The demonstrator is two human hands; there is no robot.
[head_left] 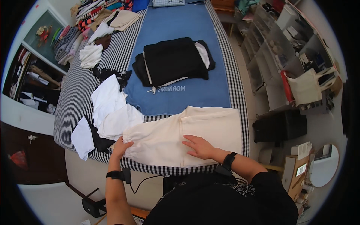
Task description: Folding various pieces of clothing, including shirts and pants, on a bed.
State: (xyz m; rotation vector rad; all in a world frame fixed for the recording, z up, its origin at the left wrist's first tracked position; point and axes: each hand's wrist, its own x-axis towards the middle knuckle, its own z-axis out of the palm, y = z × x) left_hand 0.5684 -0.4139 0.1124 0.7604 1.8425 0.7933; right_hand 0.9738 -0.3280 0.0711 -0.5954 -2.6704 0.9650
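Note:
Cream trousers (157, 140) with a gathered elastic waistband lie sideways along the near edge of the bed, the waistband to the left and the legs to the right. My left hand (120, 147) is closed on the waistband's near-left part, thumb over the cloth; some of its fingers are hidden. Flat on the middle of the trousers rests my right hand (200, 147), fingers spread, holding nothing. Beyond the waistband, white garments (116, 116) lie crumpled. A stack of folded black clothes (174, 60) sits farther back on the blue bed cover (180, 101).
The bed has a black-and-white checked sheet (71, 107). Piles of clothes (101, 18) fill its far left. An open wardrobe (35, 80) stands left. On the right are clear shelf units (264, 48), a black bin (279, 125) and a round mirror (325, 165).

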